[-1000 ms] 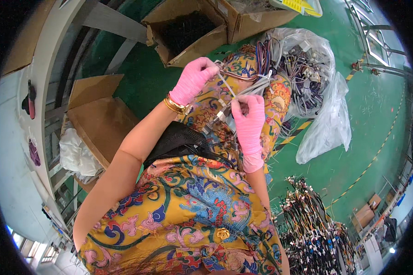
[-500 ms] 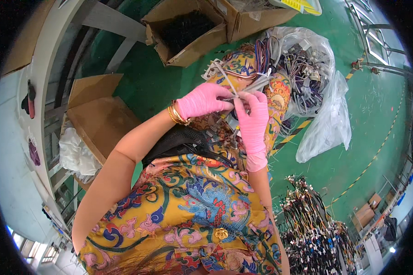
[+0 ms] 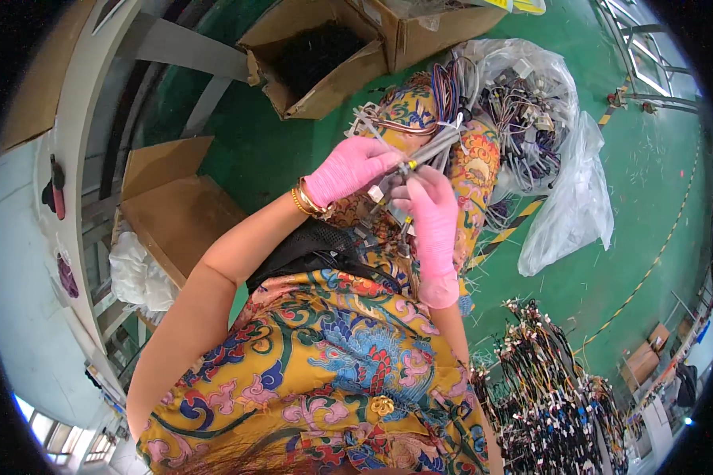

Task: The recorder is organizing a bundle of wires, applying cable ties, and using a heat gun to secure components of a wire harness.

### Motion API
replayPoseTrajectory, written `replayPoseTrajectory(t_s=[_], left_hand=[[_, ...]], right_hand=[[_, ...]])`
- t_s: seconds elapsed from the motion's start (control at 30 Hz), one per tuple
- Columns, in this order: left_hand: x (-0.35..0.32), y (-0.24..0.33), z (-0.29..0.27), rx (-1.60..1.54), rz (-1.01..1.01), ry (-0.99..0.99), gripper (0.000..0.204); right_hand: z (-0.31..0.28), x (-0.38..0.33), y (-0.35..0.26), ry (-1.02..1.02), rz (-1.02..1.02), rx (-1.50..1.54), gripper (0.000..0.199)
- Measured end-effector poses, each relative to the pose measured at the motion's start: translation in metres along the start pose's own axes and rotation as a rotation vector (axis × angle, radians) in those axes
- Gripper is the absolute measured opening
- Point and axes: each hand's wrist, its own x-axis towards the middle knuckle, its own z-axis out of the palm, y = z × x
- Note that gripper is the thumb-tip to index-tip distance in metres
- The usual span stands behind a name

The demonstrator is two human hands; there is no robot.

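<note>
A wire harness (image 3: 440, 145) with a grey cable section, a yellow band and white connectors lies across my lap. My left hand (image 3: 355, 169), in a pink glove, pinches it beside the yellow band. Just below and to the right, my right hand (image 3: 432, 212), gloved the same way, has its fingers curled against the harness; what sits between those fingertips is partly hidden. A thin pale strip rises from the left fingertips. Striped multicoloured wires (image 3: 445, 89) rest over my knee, and loose connector ends hang under my hands.
A clear plastic bag (image 3: 566, 202) with more wire harnesses lies right of my legs. Cardboard boxes (image 3: 337, 75) stand ahead, and an opened carton (image 3: 178, 214) is at left beside a frame (image 3: 186, 43). A large pile of harnesses (image 3: 558, 396) is at lower right.
The hands have come slightly apart, the right one lower. The grey cable section and yellow band now show between them. The view has shifted slightly.
</note>
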Motion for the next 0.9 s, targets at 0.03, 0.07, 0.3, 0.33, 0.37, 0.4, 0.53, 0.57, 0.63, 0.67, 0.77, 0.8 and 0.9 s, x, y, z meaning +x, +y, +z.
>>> replayPoseTrajectory(t_s=[0.03,0.07,0.3,0.33,0.37,0.4,0.53,0.57,0.63,0.67,0.77,0.8,0.9], left_hand=[[-0.001,0.001,0.001,0.003,-0.002,-0.006,0.032],[-0.002,0.004,0.002,0.010,-0.019,0.032,0.030],[0.000,0.016,0.006,-0.002,-0.045,0.148,0.028],[0.002,0.013,0.006,-0.001,-0.047,0.147,0.028],[0.005,0.006,0.005,0.014,-0.043,0.150,0.028],[0.006,0.003,0.004,0.030,-0.040,0.152,0.028],[0.006,0.001,0.002,-0.023,-0.047,0.116,0.027],[0.006,0.004,0.003,-0.024,-0.034,0.112,0.027],[0.005,0.004,0.006,-0.025,-0.022,0.107,0.026],[0.005,0.002,0.008,-0.041,-0.007,0.111,0.024],[0.004,0.003,0.013,-0.053,0.044,0.140,0.023],[0.003,0.004,0.014,-0.051,0.080,0.165,0.024],[0.001,0.009,0.013,-0.044,0.016,0.124,0.020]], right_hand=[[0.003,0.000,-0.003,-0.033,0.058,0.104,0.022],[0.003,0.003,-0.002,-0.028,0.058,0.109,0.022],[-0.004,0.020,0.006,-0.134,0.248,0.284,0.020],[-0.004,0.021,0.006,-0.157,0.256,0.299,0.020],[-0.005,0.022,0.005,-0.156,0.259,0.301,0.020],[-0.006,0.022,0.004,-0.185,0.247,0.285,0.020],[-0.010,0.025,0.007,-0.227,0.246,0.206,0.022],[-0.010,0.025,0.007,-0.227,0.247,0.208,0.022],[-0.008,0.023,0.006,-0.209,0.225,0.231,0.023],[-0.008,0.024,0.008,-0.209,0.227,0.232,0.023],[-0.009,0.027,0.013,-0.193,0.195,0.229,0.021],[-0.009,0.027,0.013,-0.187,0.185,0.218,0.020],[-0.007,0.028,0.015,-0.180,0.165,0.222,0.019]])
